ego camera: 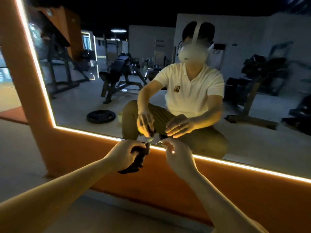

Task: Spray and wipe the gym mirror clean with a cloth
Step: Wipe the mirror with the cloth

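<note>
The gym mirror [94, 101] fills the wall ahead, set in an orange frame [70, 148] with a lit strip along its edge. My left hand [124, 153] grips a dark cloth [138, 160] that hangs down in front of the frame's lower edge. To its right, my right hand [175, 157] is raised near the mirror's bottom edge with its fingers loosely bent and nothing in it. Whether a small pale object sits at the mirror's bottom edge between my hands, I cannot make out. In the mirror I see a crouching person in a white shirt, reflected.
The mirror reflects weight benches, racks and a weight plate [101, 116] lying on the floor behind me. Pale floor [18, 148] stretches to the left of the frame. The room is dim, lit mostly by the strip.
</note>
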A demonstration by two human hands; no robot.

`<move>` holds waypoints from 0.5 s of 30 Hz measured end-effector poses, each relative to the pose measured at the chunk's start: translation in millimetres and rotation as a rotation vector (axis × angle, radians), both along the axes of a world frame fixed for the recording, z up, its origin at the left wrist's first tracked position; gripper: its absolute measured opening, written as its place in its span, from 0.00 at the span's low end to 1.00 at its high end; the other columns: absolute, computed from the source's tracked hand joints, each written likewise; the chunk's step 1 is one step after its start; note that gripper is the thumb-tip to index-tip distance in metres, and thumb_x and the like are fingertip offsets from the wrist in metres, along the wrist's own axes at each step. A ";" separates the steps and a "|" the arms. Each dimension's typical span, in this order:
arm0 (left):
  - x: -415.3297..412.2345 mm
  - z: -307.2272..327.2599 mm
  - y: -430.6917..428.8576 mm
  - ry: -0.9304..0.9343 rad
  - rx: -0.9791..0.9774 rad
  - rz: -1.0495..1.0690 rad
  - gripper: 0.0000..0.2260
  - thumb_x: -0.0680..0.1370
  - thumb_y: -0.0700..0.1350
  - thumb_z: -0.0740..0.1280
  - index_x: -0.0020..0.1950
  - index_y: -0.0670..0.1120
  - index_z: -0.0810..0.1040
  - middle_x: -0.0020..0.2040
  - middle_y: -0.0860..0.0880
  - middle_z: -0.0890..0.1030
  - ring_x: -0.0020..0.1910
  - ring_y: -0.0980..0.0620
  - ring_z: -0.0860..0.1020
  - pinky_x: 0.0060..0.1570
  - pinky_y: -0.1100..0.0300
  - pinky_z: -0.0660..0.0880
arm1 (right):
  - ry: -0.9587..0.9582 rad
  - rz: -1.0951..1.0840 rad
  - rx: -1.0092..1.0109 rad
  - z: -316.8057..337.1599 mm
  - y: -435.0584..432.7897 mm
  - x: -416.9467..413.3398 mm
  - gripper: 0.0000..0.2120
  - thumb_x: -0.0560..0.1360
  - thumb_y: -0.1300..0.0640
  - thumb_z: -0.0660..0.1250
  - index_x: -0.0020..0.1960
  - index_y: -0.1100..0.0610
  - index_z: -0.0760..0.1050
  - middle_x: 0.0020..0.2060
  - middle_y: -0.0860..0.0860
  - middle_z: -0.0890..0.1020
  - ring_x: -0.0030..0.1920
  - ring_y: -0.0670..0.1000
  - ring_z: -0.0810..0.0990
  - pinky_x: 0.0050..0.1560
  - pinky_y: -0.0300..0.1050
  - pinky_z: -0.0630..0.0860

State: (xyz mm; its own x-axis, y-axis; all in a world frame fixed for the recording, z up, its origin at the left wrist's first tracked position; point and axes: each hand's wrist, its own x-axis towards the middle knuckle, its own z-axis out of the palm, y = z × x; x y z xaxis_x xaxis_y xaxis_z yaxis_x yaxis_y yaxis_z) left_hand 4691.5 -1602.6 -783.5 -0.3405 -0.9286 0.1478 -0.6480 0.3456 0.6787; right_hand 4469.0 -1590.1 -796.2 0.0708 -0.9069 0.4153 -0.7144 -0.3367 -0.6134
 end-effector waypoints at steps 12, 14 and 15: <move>174.2 37.9 93.8 1.015 0.361 0.256 0.12 0.82 0.33 0.63 0.61 0.42 0.81 0.57 0.40 0.84 0.59 0.40 0.83 0.60 0.48 0.81 | -0.551 0.536 0.706 47.6 12.5 213.0 0.09 0.82 0.59 0.67 0.61 0.54 0.79 0.57 0.56 0.84 0.55 0.54 0.83 0.48 0.47 0.81; 200.8 46.9 106.7 1.030 0.315 0.321 0.11 0.81 0.33 0.63 0.59 0.42 0.80 0.57 0.39 0.82 0.61 0.39 0.80 0.63 0.46 0.79 | -0.378 0.555 0.570 67.2 16.9 248.2 0.06 0.82 0.62 0.67 0.57 0.55 0.78 0.51 0.54 0.83 0.52 0.53 0.83 0.47 0.45 0.82; 212.2 52.6 111.1 1.039 0.291 0.356 0.11 0.81 0.32 0.62 0.57 0.42 0.80 0.55 0.40 0.82 0.60 0.40 0.80 0.62 0.46 0.78 | -0.318 0.582 0.485 75.6 21.1 261.3 0.05 0.82 0.63 0.67 0.53 0.54 0.79 0.47 0.52 0.83 0.50 0.52 0.84 0.46 0.44 0.82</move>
State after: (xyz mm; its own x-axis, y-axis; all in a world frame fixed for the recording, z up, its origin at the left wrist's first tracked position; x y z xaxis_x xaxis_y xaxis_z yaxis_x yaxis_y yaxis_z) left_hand 4903.7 -1491.5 -730.8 0.1112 -0.9933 -0.0322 0.2461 -0.0039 0.9692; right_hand 4730.3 -1569.0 -720.7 0.5300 -0.8454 0.0660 -0.2747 -0.2448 -0.9298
